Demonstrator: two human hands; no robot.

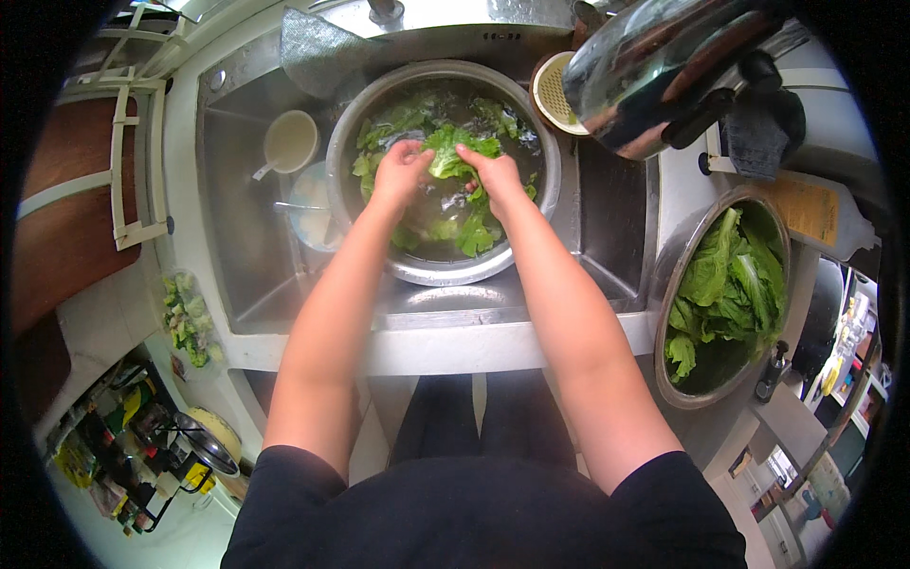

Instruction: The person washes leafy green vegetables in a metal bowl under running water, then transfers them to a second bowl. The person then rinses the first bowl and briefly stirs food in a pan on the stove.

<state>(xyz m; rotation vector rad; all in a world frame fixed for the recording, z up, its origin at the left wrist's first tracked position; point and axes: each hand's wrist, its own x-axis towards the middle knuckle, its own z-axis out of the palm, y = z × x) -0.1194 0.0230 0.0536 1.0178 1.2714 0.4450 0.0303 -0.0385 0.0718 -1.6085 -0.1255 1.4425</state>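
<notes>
Over a large metal basin (444,276) of water, my right hand (495,179) grips a green lettuce leaf (449,153), its thumb lying on top of the leaf. My left hand (402,174) is at the leaf's left edge with its fingers curled. Its thumb tip meets that edge, but whether the fingers close on it is hidden. More loose leaves (478,236) float around both hands. The basin stands in a stainless steel sink (245,277).
Left of the basin are a handled cup (291,141) and a bowl (307,186). A grey mesh cloth (316,53) drapes over the sink's back edge. At right are a shiny kettle (640,85), a strainer (553,91) and a bowl (665,355) of leafy greens (732,291). Scraps (188,320) lie left.
</notes>
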